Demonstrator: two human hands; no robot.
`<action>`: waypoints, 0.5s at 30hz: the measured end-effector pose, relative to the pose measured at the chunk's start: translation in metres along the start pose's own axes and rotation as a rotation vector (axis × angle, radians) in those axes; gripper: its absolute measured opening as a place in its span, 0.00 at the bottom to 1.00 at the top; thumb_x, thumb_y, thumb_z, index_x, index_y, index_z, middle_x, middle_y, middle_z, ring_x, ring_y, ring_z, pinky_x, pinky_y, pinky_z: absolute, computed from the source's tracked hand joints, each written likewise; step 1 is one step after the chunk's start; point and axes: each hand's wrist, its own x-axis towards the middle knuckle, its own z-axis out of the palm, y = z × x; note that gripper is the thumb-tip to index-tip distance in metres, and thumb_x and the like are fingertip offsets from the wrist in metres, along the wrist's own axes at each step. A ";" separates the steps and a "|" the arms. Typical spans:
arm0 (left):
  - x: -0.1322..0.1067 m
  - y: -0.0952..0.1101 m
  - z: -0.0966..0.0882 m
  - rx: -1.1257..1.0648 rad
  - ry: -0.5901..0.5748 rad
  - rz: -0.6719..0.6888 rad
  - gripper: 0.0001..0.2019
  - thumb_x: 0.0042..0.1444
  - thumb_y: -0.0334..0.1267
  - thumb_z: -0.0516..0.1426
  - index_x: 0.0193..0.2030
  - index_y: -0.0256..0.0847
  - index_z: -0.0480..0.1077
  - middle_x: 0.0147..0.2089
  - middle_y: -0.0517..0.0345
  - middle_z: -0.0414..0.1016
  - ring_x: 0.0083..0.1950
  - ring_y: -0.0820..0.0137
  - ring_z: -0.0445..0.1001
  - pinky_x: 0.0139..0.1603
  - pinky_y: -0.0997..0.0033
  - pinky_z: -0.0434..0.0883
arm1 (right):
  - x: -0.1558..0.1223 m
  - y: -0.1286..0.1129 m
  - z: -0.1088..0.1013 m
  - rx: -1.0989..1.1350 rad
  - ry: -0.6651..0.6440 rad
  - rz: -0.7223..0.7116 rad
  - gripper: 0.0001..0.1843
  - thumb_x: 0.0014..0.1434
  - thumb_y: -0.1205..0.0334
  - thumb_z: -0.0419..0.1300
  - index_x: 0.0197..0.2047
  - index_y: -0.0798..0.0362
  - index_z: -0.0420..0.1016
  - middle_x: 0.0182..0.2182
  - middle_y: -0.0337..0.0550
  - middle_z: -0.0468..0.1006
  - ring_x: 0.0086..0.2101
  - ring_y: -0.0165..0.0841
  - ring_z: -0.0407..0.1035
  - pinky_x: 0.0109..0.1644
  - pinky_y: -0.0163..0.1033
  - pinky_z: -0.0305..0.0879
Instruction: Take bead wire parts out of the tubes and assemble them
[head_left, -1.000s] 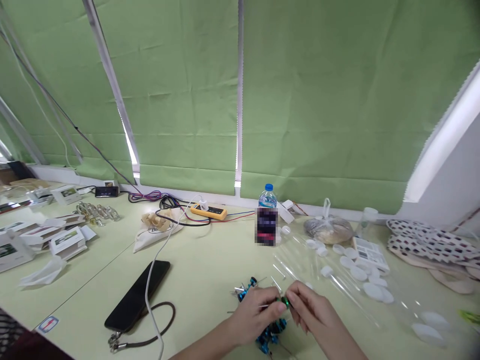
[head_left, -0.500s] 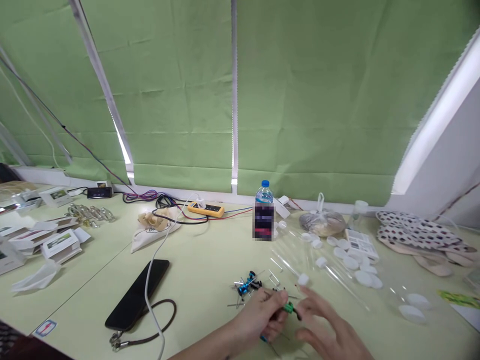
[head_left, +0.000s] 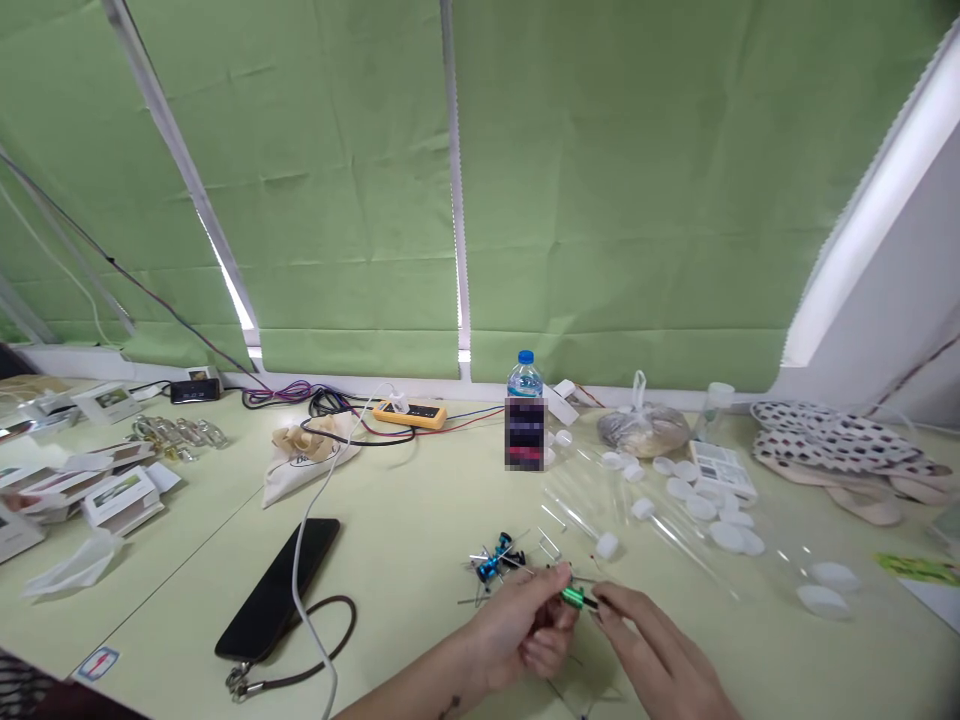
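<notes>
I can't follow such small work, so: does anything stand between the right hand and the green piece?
Nothing visible does: the right hand is at the dark end of the green piece, which the left hand holds.

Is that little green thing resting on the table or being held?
Held: the left hand grips the green piece, and a dark tip juts from it toward the right hand.

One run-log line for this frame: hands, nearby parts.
left hand: holds green part | right hand: at its dark end, grip unclear | table: blue parts beyond left hand | bottle: upright, farther back
</notes>
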 end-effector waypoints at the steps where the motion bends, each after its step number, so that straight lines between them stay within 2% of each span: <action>1: 0.000 -0.001 -0.002 -0.073 -0.045 -0.070 0.26 0.54 0.63 0.50 0.22 0.40 0.56 0.12 0.72 0.46 0.14 0.81 0.37 0.18 0.75 0.35 | -0.006 0.003 -0.001 -0.040 0.005 -0.067 0.15 0.67 0.60 0.49 0.53 0.47 0.71 0.49 0.48 0.78 0.50 0.40 0.71 0.53 0.42 0.69; 3: 0.000 -0.001 -0.004 -0.142 -0.090 -0.122 0.26 0.54 0.62 0.51 0.22 0.40 0.56 0.11 0.72 0.47 0.13 0.82 0.37 0.18 0.75 0.35 | -0.010 0.005 -0.002 -0.131 -0.012 -0.198 0.18 0.66 0.64 0.49 0.57 0.47 0.68 0.52 0.49 0.76 0.54 0.43 0.67 0.55 0.45 0.67; 4: -0.001 -0.001 -0.003 -0.151 -0.090 -0.113 0.26 0.53 0.63 0.51 0.22 0.40 0.56 0.11 0.72 0.47 0.13 0.82 0.37 0.17 0.76 0.35 | -0.009 0.004 -0.003 -0.153 -0.021 -0.210 0.19 0.66 0.65 0.50 0.59 0.47 0.66 0.53 0.50 0.75 0.54 0.43 0.67 0.54 0.45 0.68; 5: -0.001 -0.001 -0.003 -0.138 -0.076 -0.080 0.26 0.53 0.63 0.51 0.22 0.40 0.57 0.11 0.72 0.47 0.13 0.82 0.38 0.17 0.76 0.35 | -0.005 0.001 -0.003 -0.141 -0.037 -0.174 0.21 0.65 0.64 0.52 0.60 0.47 0.63 0.54 0.50 0.74 0.53 0.42 0.69 0.52 0.43 0.70; 6: -0.002 -0.001 -0.001 -0.091 -0.049 -0.021 0.26 0.54 0.63 0.51 0.22 0.39 0.57 0.12 0.72 0.47 0.13 0.82 0.38 0.17 0.76 0.36 | 0.001 -0.003 -0.004 -0.089 -0.052 -0.078 0.23 0.64 0.62 0.54 0.61 0.48 0.60 0.54 0.51 0.73 0.50 0.40 0.71 0.50 0.40 0.71; 8: -0.002 0.001 0.002 0.056 0.023 0.138 0.26 0.53 0.63 0.52 0.23 0.39 0.59 0.13 0.71 0.50 0.13 0.82 0.41 0.16 0.75 0.38 | 0.018 -0.013 -0.005 0.080 -0.078 0.212 0.24 0.63 0.54 0.54 0.60 0.51 0.58 0.47 0.50 0.76 0.40 0.36 0.75 0.42 0.36 0.74; 9: -0.002 0.001 0.003 0.128 0.055 0.212 0.26 0.53 0.62 0.53 0.23 0.38 0.60 0.13 0.71 0.51 0.13 0.82 0.43 0.16 0.75 0.40 | 0.026 -0.018 -0.005 0.180 -0.126 0.346 0.19 0.65 0.53 0.50 0.55 0.52 0.63 0.39 0.46 0.78 0.33 0.33 0.75 0.37 0.35 0.74; 10: -0.002 0.002 0.005 0.184 0.081 0.271 0.26 0.52 0.61 0.55 0.23 0.37 0.61 0.14 0.70 0.53 0.13 0.82 0.46 0.16 0.75 0.42 | 0.034 -0.022 -0.005 0.268 -0.189 0.448 0.16 0.67 0.52 0.45 0.46 0.52 0.68 0.29 0.40 0.77 0.26 0.31 0.72 0.29 0.33 0.71; 11: -0.002 0.002 0.006 0.216 0.099 0.308 0.25 0.51 0.60 0.57 0.22 0.37 0.61 0.14 0.69 0.54 0.14 0.82 0.49 0.17 0.75 0.43 | 0.040 -0.026 -0.005 0.327 -0.237 0.516 0.18 0.68 0.52 0.43 0.39 0.52 0.69 0.23 0.37 0.73 0.22 0.29 0.70 0.26 0.32 0.69; 13: -0.002 0.002 0.007 0.231 0.115 0.332 0.25 0.50 0.59 0.58 0.22 0.36 0.62 0.15 0.68 0.56 0.15 0.82 0.50 0.17 0.75 0.44 | 0.046 -0.029 -0.004 0.348 -0.269 0.545 0.20 0.68 0.52 0.43 0.32 0.51 0.68 0.20 0.35 0.69 0.21 0.29 0.67 0.23 0.30 0.65; 15: -0.001 0.002 0.007 0.189 0.108 0.285 0.25 0.52 0.61 0.55 0.24 0.37 0.61 0.15 0.69 0.53 0.14 0.82 0.47 0.17 0.75 0.42 | 0.041 -0.026 -0.004 0.213 -0.187 0.428 0.14 0.67 0.56 0.46 0.36 0.51 0.70 0.27 0.38 0.75 0.27 0.30 0.71 0.31 0.31 0.69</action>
